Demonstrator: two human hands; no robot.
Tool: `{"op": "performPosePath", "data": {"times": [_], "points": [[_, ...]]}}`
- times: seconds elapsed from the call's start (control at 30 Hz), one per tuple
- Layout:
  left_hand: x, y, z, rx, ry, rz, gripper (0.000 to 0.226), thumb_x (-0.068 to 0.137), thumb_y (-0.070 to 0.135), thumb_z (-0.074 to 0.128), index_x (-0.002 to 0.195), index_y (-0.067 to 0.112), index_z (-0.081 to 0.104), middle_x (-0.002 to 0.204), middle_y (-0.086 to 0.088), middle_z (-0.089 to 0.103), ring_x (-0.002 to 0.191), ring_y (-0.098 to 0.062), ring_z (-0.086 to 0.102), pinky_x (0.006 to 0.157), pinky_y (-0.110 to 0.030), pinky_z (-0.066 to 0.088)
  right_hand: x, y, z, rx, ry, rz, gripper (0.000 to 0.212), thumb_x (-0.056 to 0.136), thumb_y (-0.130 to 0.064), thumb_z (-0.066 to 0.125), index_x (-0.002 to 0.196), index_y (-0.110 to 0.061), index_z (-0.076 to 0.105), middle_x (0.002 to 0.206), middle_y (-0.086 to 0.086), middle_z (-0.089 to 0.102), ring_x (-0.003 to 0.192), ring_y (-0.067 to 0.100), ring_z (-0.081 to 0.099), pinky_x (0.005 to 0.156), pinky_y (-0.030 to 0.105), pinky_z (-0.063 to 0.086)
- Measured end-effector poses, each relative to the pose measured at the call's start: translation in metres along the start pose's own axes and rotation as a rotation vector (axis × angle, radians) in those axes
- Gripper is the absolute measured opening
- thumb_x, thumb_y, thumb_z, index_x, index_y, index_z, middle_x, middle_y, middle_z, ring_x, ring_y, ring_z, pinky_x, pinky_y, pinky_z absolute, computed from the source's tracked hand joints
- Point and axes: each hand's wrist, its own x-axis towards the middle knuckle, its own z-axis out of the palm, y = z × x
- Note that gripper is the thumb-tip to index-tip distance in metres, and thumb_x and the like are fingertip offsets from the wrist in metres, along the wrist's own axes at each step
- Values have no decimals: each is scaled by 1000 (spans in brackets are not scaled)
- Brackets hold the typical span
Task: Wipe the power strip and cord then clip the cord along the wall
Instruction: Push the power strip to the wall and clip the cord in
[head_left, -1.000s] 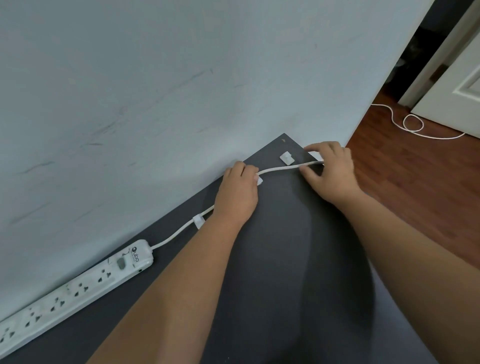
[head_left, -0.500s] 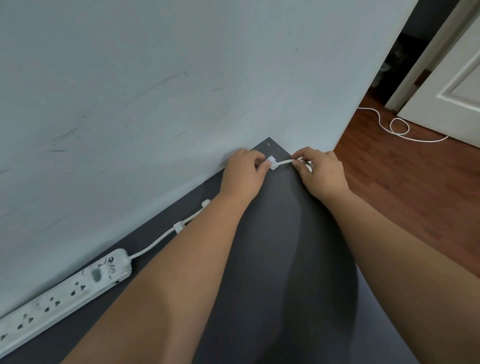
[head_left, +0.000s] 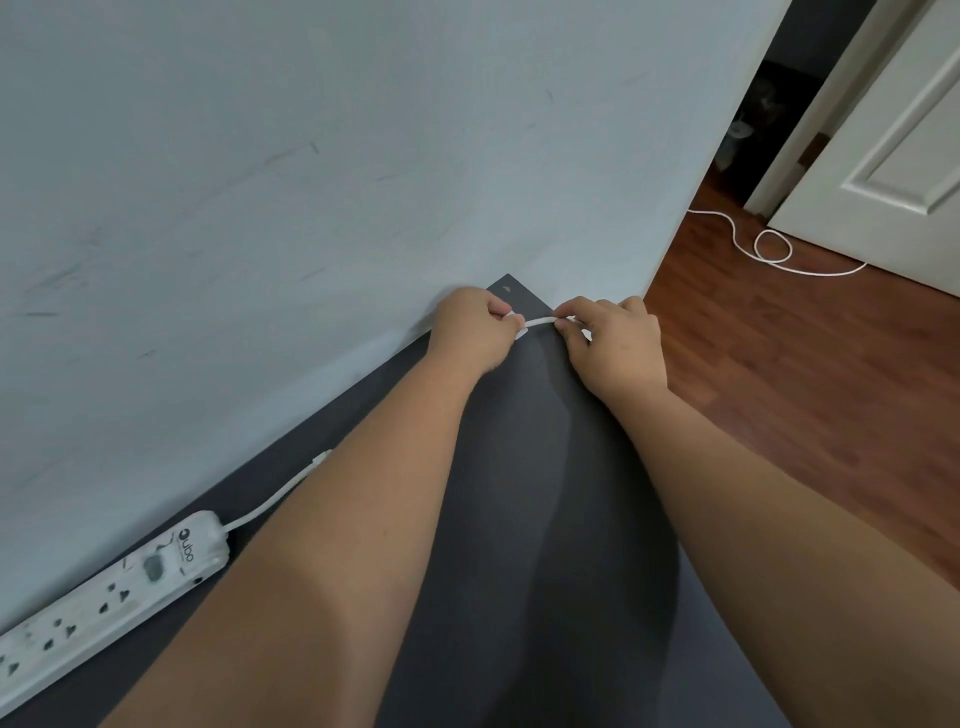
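The dirty white plastic power strip (head_left: 111, 590) runs off the frame's lower left edge, and the left forearm (head_left: 332, 545) hides most of its thin white cord (head_left: 270, 501).

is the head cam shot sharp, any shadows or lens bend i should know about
Head view: mostly sharp, the logo on the power strip shows clearly; soft, even light with no glare; a broad dim shadow of the arms falls on the dark grey mat; wide-angle bend curves the wall line and swells the forearms; the left hand and right hand pinching the cord look small.
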Motion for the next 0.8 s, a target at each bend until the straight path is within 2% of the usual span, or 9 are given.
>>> {"op": "performPosePath", "data": {"times": [0.07, 0.17, 0.27, 0.43, 0.63, 0.8], "points": [[-1, 1, 4, 60, 21, 35, 10, 89, 23, 60, 81, 18, 64, 86, -8, 67, 84, -26, 64, 81, -37, 53, 0, 0, 0, -2, 2, -2, 23, 96, -38, 47, 107, -32, 66, 92, -2, 71, 100, 28, 48, 84, 38, 34], [0, 1, 9, 165, 54, 78, 21, 92, 22, 54, 89, 8, 68, 96, -11, 69, 88, -28, 63, 77, -35, 51, -1, 0, 1, -1, 11, -6, 23, 96, -37, 47, 107, -32, 66, 90, -2, 71, 99, 28, 48, 81, 36, 33], [-1, 0, 13, 295, 114, 167, 24, 96, 20, 47, 98, 6, 66, 108, -11, 60, 95, -28, 57, 79, -33, 41, -1, 0, 0, 15, 13, 0, 22, 96, -36, 48, 107, -33, 67, 88, 0, 71, 99, 28, 47, 78, 32, 28], [-5, -12, 24, 293, 216, 275, 24, 98, 14, 43, 101, 1, 63, 107, -14, 59, 98, -31, 56, 87, -39, 42, 5, -1, 1, 19, -5, 34, 22, 94, -38, 50, 107, -34, 67, 92, -2, 72, 102, 28, 48, 81, 34, 29], [1, -23, 35, 356, 308, 390, 19, 95, 8, 44, 97, -3, 60, 103, -19, 59, 94, -38, 54, 85, -42, 39, 15, -4, 7, -7, -14, 45, 23, 92, -35, 48, 105, -31, 67, 90, -1, 71, 98, 29, 49, 81, 36, 33], [-1, -27, 44, 454, 413, 364, 35, 92, 20, 32, 90, 1, 61, 94, -17, 62, 79, -36, 58, 68, -41, 48, 14, -2, 9, 11, 4, 38, 23, 92, -34, 49, 106, -31, 68, 91, 1, 72, 98, 30, 49, 84, 37, 35]]}}
